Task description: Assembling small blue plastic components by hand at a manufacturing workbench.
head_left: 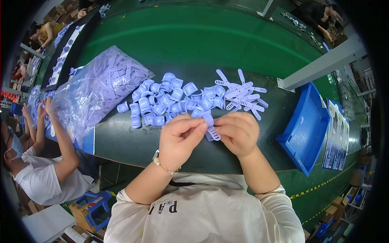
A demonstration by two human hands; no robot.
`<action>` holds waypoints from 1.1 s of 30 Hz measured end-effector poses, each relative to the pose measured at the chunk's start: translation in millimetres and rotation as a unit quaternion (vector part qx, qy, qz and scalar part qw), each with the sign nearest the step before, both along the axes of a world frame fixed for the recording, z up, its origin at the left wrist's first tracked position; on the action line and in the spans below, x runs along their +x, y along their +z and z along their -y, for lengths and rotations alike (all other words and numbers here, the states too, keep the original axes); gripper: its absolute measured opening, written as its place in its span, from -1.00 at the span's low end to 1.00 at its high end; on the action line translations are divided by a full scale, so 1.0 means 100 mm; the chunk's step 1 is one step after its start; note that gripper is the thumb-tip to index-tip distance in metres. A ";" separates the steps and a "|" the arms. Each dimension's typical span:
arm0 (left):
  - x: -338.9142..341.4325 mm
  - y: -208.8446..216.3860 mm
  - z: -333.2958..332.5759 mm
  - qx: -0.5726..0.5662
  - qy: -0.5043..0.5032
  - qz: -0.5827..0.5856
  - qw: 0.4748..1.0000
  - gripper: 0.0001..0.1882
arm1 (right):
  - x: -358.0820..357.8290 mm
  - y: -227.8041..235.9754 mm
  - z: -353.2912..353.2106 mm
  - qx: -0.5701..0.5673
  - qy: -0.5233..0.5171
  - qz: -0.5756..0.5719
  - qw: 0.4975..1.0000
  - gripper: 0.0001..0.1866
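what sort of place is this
Probably a factory assembly line: what looks like a green conveyor belt beyond the workbench, a heap of matching lilac curved plastic pieces, and a co-worker at the left.

My dark bench spreads before me, and beyond it at 12 o'clock runs a long green surface, crossed by a pale streak of light. A grey metal post leans across 2 o'clock. At 4 o'clock I see green floor, yellow-and-black tape and cartons; toward 8 o'clock, a blue stool.
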State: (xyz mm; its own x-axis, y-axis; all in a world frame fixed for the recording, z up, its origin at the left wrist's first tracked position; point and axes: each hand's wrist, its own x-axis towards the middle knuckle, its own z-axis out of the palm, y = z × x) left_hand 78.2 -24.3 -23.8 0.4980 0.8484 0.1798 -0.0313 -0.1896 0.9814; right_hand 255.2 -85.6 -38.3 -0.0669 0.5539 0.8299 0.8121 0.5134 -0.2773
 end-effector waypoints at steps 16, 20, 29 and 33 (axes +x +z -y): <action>-0.03 0.04 -0.02 0.169 0.003 -0.086 0.982 -0.91 | -0.07 0.05 -0.05 -0.109 0.037 -0.119 0.986 -0.79; -0.02 0.03 -0.02 0.132 0.020 -0.105 0.985 -0.95 | -0.11 0.03 -0.05 -0.234 0.052 -0.267 0.933 -0.81; 0.01 0.02 -0.06 0.201 0.010 -0.137 0.970 -0.94 | -0.12 -0.03 -0.01 -0.350 0.095 -0.458 0.812 -0.91; 0.02 0.00 -0.06 0.248 0.004 -0.137 0.959 -0.92 | -0.12 -0.03 -0.01 -0.364 0.078 -0.465 0.803 -0.92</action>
State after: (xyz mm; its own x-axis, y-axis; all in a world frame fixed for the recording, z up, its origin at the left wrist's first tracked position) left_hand 79.9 -18.4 -23.8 0.5775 0.6970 0.4251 0.2191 -0.6339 0.7417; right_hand 243.6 -85.0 -40.9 0.2784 0.9602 0.0204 0.0211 0.0151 -0.9997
